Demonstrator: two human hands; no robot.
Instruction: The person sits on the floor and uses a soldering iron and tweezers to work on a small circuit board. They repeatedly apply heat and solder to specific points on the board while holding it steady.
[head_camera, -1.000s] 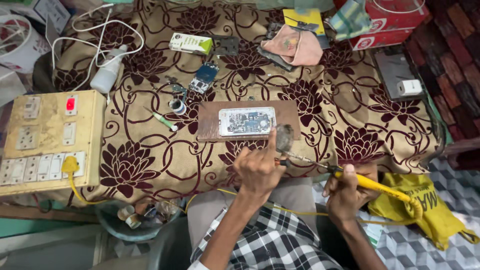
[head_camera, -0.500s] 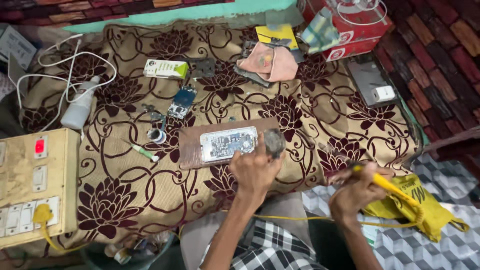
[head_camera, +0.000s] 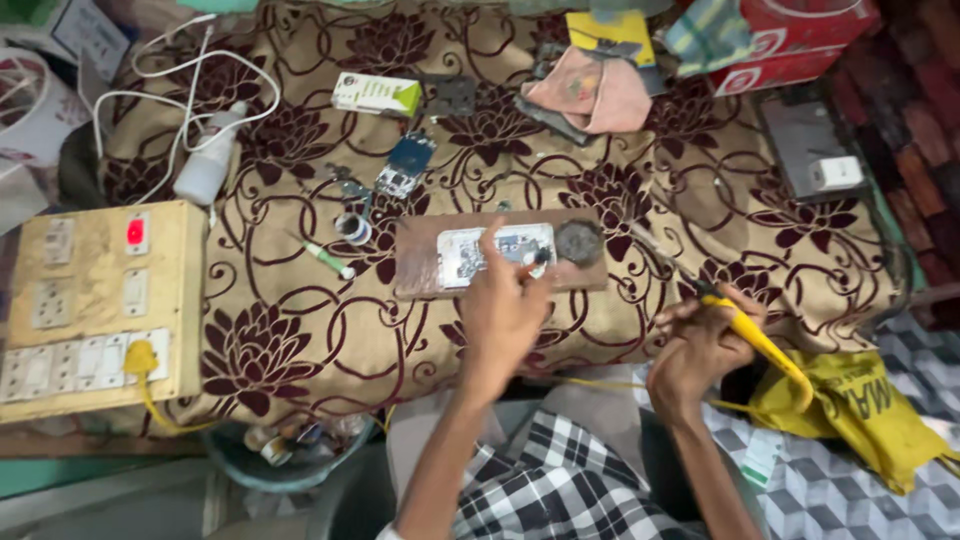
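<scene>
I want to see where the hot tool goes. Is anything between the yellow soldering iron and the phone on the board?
Nothing visible blocks it. The iron is in the right hand, its tip aimed toward the phone. Between them lie only bare cloth and a round dark tin at the board's right end, slightly aside. The left hand is at the phone.

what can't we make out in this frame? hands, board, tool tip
Head view only:
- Circuit board on the wooden block: the left hand covers its lower right part; components too small to tell.
- Small item between the left fingertips: too small and blurred.
- Soldering iron in the right hand: its tip is thin and blurred, contact unclear.
- Yellow bag: cut by the right edge.
</scene>
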